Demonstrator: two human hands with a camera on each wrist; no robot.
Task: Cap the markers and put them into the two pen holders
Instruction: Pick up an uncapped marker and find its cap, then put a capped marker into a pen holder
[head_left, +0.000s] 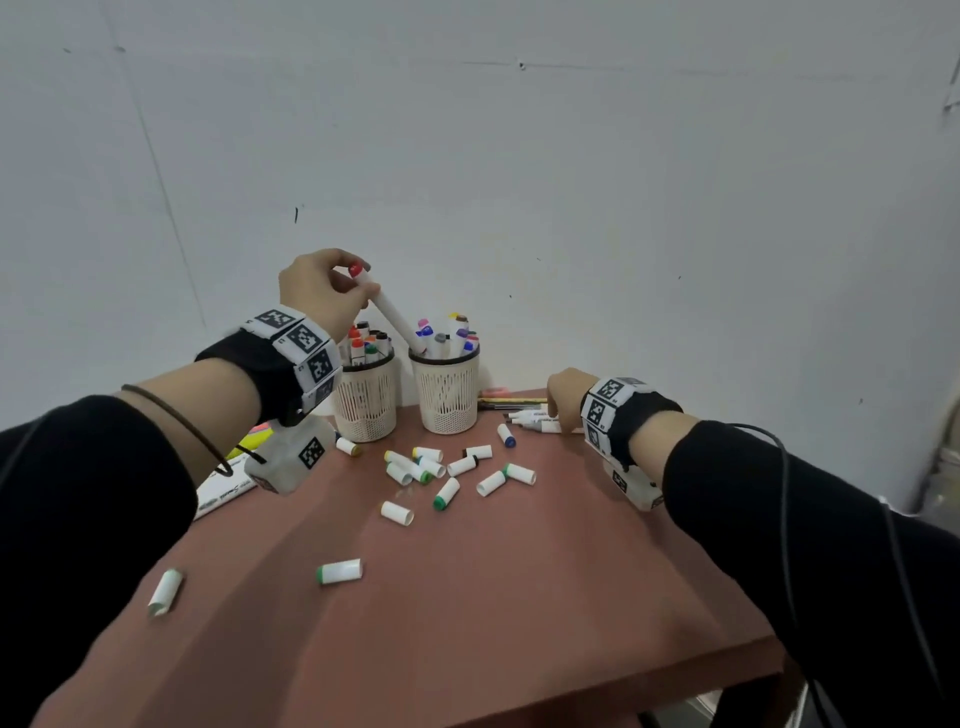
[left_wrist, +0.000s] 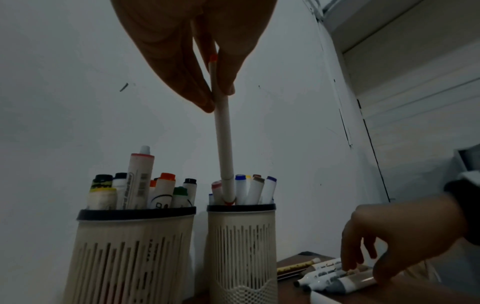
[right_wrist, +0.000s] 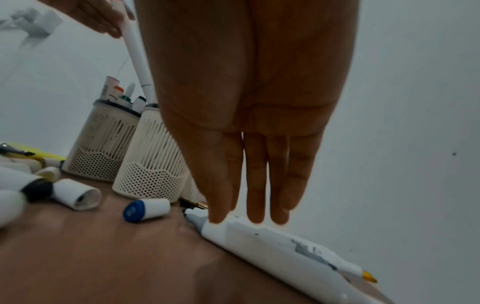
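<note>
A: Where's the capped marker (head_left: 390, 310)?

B: Pinched near its red end between thumb and fingertips of the left hand (head_left: 317, 292), slanting, lower tip just inside the rim of the right pen holder (head_left: 448, 395).

A: The other hand?

B: The right hand (head_left: 565, 394) has straight fingers (right_wrist: 255, 185) resting on uncapped markers (head_left: 537, 419) lying on the brown table (head_left: 467, 623).

A: The holders?

B: Cream plastic cups, slotted walls, mesh bases, dark rims. The left pen holder (head_left: 364, 402) is crowded with markers too. Loose white caps (head_left: 447, 475) lie scattered in front.
</note>
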